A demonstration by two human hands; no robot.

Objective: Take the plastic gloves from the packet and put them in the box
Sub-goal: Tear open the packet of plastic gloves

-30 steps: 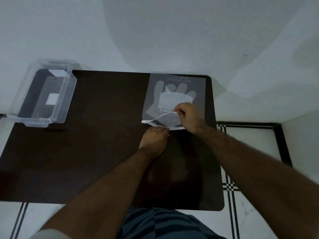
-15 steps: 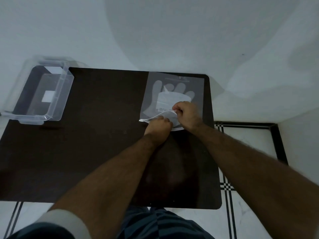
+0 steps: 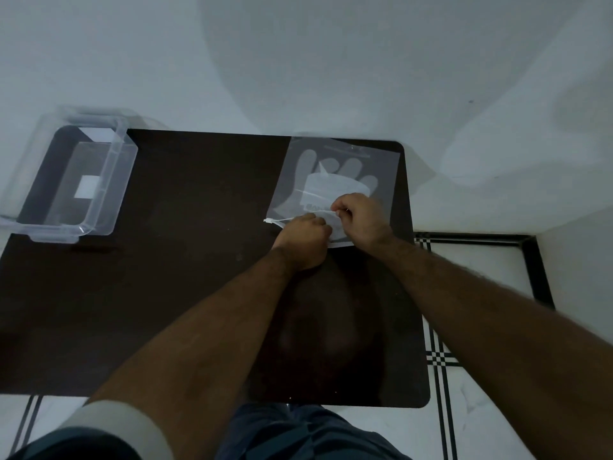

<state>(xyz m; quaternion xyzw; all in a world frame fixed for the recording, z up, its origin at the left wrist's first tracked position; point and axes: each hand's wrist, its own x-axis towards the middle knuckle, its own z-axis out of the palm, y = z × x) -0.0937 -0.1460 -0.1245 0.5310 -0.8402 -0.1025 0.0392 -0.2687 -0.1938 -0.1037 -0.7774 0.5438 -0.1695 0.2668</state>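
Note:
A clear plastic packet (image 3: 335,167) with a glove shape printed on it lies flat at the far right of the dark table (image 3: 185,277). Folded plastic gloves (image 3: 333,185) show through it. My right hand (image 3: 361,220) pinches the upper lip of the packet's near opening and lifts it. My left hand (image 3: 303,239) has its fingers curled inside that opening; what they hold is hidden. The clear plastic box (image 3: 71,180) stands at the table's far left corner, with only a white label visible inside.
A white wall runs along the table's far edge. White floor tiles with black borders (image 3: 441,346) show to the right of the table and below its near edge. My lap is at the bottom of the view.
My left hand has moved forward from just below the packet into its opening. My right hand has kept hold of the upper lip, lifting it a little higher.

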